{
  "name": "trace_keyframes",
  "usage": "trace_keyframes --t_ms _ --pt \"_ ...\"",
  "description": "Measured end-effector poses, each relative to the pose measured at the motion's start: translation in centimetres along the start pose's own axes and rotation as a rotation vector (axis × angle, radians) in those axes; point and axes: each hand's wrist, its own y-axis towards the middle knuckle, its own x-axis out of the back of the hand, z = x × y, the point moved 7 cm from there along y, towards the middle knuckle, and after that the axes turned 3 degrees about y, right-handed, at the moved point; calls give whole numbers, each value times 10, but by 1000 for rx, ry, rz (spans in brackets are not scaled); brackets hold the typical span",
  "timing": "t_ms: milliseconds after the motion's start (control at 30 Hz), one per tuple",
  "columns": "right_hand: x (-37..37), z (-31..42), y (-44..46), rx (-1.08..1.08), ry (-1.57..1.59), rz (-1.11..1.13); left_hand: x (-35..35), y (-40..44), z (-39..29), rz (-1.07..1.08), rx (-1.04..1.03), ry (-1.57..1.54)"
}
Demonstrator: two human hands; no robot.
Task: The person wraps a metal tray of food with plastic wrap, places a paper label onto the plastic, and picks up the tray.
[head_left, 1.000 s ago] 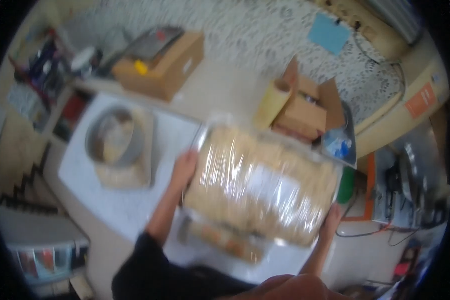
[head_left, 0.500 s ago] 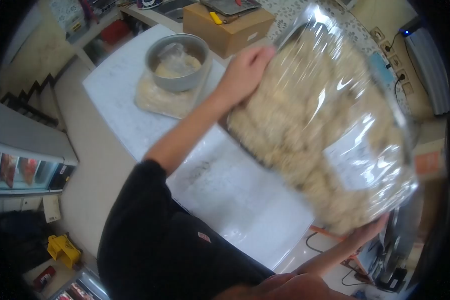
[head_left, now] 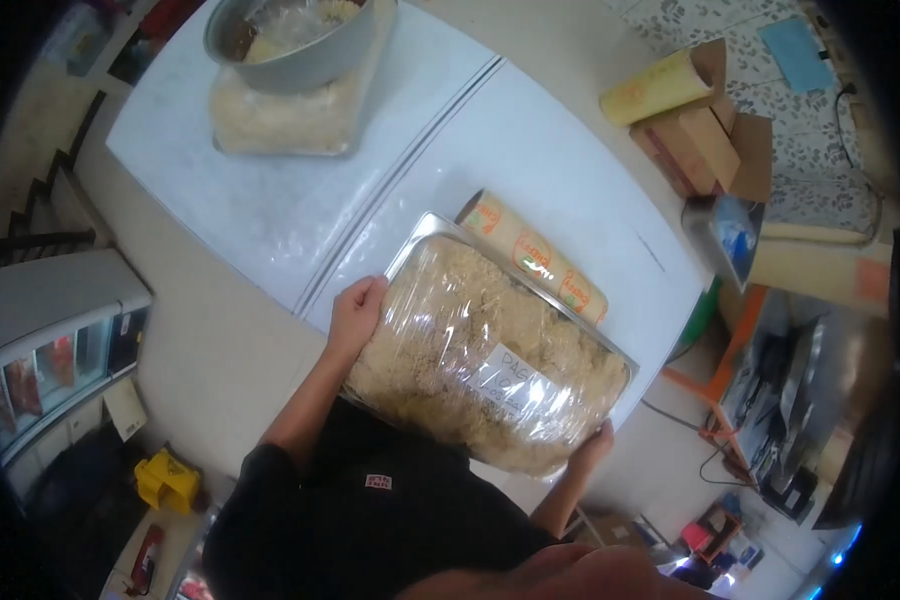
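A metal tray point(head_left: 425, 235) heaped with a beige, crumbly food point(head_left: 440, 330) is covered in clear plastic wrap. On top, under or on the wrap, is a white handwritten label point(head_left: 515, 375). My left hand point(head_left: 358, 315) grips the tray's left edge, and my right hand point(head_left: 592, 448) grips its lower right corner. I hold the tray close to my body at the near side of the white table point(head_left: 450, 180). Just beyond its far rim lies a cling film roll point(head_left: 535, 255) with orange print. My fingers under the tray are hidden.
At the table's far left, a round metal pan point(head_left: 290, 70) stands on another wrapped tray point(head_left: 285, 115). A second yellowish roll point(head_left: 655, 85) and an open cardboard box point(head_left: 705, 150) are off the far right edge. An orange-framed metal stand point(head_left: 715, 390) is at right.
The wrapped tray has come down from a raised, tilted position and is now flatter and nearer my body. Both hands still hold it. My view has shifted, and the printed roll now shows.
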Motion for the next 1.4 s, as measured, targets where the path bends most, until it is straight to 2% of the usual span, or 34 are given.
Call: trace_keyframes --t_ms 67,133,167,200,233,300,333,367,433,533,567,667,700,800,933,1000,1133,1300,1400 --pt "-9 2 -3 17 -172 -114 1 2 6 -21 -25 -38" --pt "-5 20 21 53 -754 62 2 1 2 13 -67 10" --pt "-20 55 29 348 -950 -77 1 0 2 2 -46 19" --pt "-62 96 27 681 -841 -82 1 -1 1 4 -63 27" --pt "-135 143 18 771 -692 88 1 0 0 6 -84 32" --pt "-259 161 15 779 -738 436 5 -3 -10 -6 -120 105" --pt "-335 167 -8 835 -794 758 5 -9 -12 5 -119 114" --pt "-383 149 -14 799 -805 1072 5 -13 -15 9 -123 118" --pt "-438 107 -14 546 -956 1401 6 -12 -26 5 -149 110" --pt "-477 106 -14 365 -1209 1586 8 -19 -31 6 -144 97" --pt "-485 101 1 278 -1408 1487 7 -19 -33 10 -141 96" --pt "-502 124 42 542 -1093 1235 5 -18 -48 51 -162 98" --pt "-492 136 23 823 -994 1259 5 -21 -50 57 -166 90" --pt "-457 116 9 659 -1333 1179 0 -14 -48 77 -177 83" --pt "-510 124 7 971 -1294 1170 -5 -2 -53 88 -245 139" --pt "-531 121 -11 1058 -1382 1162 -9 11 -47 103 -247 161" --pt "-522 126 -10 1056 -1449 1137 -23 28 -32 133 -135 91" --pt "-486 139 22 1067 -1381 915 -21 37 -20 207 -118 112" --pt "-447 146 52 1114 -1308 708 -20 54 -29 246 -228 275"
